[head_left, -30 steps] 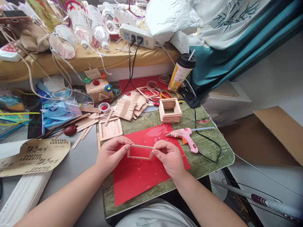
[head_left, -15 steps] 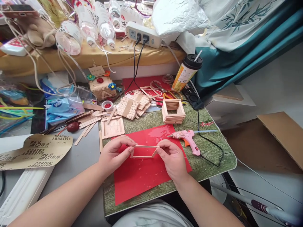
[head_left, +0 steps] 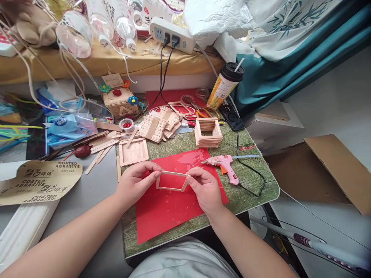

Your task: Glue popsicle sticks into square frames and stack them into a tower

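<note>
A small four-sided frame of wooden craft sticks (head_left: 174, 173) is held up, tilted, over the red sheet (head_left: 171, 218). My left hand (head_left: 137, 180) pinches its left upper corner between thumb and fingers. At the right upper corner my right hand (head_left: 205, 188) pinches it the same way. To the right of that hand lies a pink hot glue gun (head_left: 226, 165), its nozzle pointing left. Behind it stands a square box of stacked craft sticks (head_left: 208, 141), open on top. A flat square craft-stick panel (head_left: 133, 151) with a raised rim lies beyond my left hand.
Bundled craft sticks (head_left: 155, 127) lie at the back, near a decorated stick box (head_left: 120, 102) and scissors (head_left: 207, 112). A lidded drink cup (head_left: 224, 87) stands back right. Sandpaper (head_left: 43, 181) lies left. The glue gun's cord (head_left: 262, 181) loops near the table's right edge.
The camera view has shifted slightly, so most things appear further left and higher. The craft-stick frame has tipped a little, showing more of its opening. Both hands keep their pinch on it.
</note>
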Demonstrator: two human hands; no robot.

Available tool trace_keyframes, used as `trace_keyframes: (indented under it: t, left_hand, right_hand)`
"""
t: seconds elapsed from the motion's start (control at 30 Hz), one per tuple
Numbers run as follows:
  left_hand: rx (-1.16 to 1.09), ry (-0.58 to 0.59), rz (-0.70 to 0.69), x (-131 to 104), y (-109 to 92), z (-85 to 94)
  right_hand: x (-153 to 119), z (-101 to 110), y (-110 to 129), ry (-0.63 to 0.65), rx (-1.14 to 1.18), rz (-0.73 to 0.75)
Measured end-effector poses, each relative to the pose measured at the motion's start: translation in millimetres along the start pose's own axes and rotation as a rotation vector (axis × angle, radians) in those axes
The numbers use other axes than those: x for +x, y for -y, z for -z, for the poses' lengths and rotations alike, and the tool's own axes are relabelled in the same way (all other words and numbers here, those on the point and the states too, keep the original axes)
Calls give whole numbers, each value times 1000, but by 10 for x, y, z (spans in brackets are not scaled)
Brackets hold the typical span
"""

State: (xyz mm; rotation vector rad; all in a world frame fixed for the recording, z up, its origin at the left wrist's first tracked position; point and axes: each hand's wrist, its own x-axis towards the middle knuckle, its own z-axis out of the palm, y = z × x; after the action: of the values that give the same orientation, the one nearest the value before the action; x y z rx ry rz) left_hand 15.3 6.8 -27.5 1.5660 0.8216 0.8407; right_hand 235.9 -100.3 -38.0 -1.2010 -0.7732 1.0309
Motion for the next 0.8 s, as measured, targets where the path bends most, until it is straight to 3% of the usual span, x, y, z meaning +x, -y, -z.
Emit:
trace_keyframes:
  t: [0.17, 0.33, 0.53, 0.8]
  left_hand:
    - [-67, -4, 34, 6, -1, -18]
    - [-142, -8, 174, 20, 2, 2]
    - [-264, -14, 288, 46, -9, 22]
    - [-434, 15, 382, 49, -23, 13]
  right_hand:
    - [6, -26, -20, -40, 65, -122]
    - [-18, -34, -32, 101, 79, -254]
    - [-104, 11, -3, 314, -84, -268]
    - [-107, 35, -21, 311, -75, -269]
